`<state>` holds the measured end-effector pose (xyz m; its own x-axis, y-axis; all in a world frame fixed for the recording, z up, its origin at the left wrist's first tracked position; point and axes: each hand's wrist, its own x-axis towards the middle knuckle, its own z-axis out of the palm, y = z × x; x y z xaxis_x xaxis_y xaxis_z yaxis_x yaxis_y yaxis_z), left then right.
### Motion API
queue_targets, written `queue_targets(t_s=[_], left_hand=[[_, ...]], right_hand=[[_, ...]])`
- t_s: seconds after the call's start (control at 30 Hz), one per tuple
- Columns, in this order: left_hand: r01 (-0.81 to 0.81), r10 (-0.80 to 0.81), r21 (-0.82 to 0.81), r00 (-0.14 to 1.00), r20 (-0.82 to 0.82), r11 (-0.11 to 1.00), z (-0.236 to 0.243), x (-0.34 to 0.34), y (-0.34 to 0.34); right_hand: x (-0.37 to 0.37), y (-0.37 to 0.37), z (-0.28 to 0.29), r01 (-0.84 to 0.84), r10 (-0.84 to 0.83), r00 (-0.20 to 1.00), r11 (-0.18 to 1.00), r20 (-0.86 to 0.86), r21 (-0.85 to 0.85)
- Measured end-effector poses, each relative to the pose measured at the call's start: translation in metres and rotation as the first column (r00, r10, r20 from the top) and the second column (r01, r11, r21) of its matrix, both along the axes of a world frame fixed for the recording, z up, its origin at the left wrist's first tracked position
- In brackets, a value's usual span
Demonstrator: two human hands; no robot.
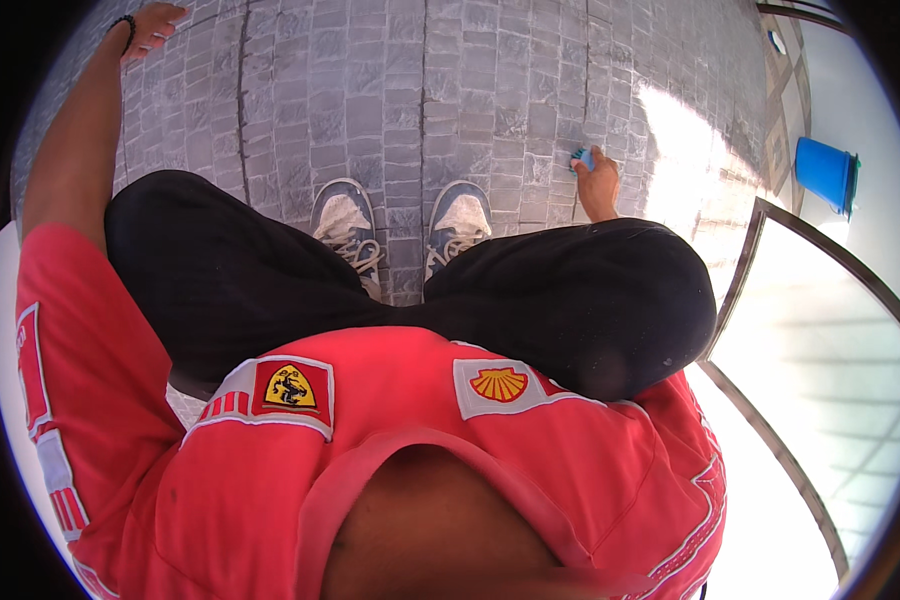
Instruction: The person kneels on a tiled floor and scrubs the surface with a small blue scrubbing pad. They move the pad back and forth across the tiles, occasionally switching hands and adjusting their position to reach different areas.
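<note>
In the head view, a crouching person in a red short-sleeved shirt and loose black trousers works low over grey stone-block paving, right arm reaching out beyond the knee. At two o'clock, the right hand pinches a small pale-blue-and-white brush with teal bristles between thumb and fingers, down by the paving; whether the bristles press on the stone cannot be told. Between ten and eleven o'clock, near the rim, the left hand reaches out with fingers loosely spread, nothing visible in it, a black beaded bracelet around its wrist. The step in hand looks to be brush work on the stones; a next stroke would seem to call for a steady grip, bristles turned to the paving and balance kept over the feet. The count: two hands, one brush, one bracelet, and two grey-and-white laced shoes, one at ten o'clock and one at twelve, planted apart on the paving. One blue plastic bucket sits just past two o'clock, farther out than the brush, and one dark-framed pale panel fills the edge between three and four.
</note>
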<state>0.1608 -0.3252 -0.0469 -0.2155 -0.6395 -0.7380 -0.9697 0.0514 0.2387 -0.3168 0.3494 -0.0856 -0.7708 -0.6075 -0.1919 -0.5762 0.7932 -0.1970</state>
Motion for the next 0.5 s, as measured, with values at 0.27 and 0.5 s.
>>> queue_targets(t_s=[0.27, 0.5], left_hand=[[0.038, -0.041, -0.022, 0.986, -0.161, 0.999, -0.008, -0.012, -0.007], [0.053, -0.055, 0.027, 0.997, 0.052, 0.998, -0.012, -0.010, 0.000]], right_hand=[[0.035, -0.007, 0.002, -0.373, 0.366, 0.922, 0.927, 0.129, 0.037], [0.050, -0.016, -0.009, -0.446, 0.440, 0.890, 0.894, 0.118, 0.034]])
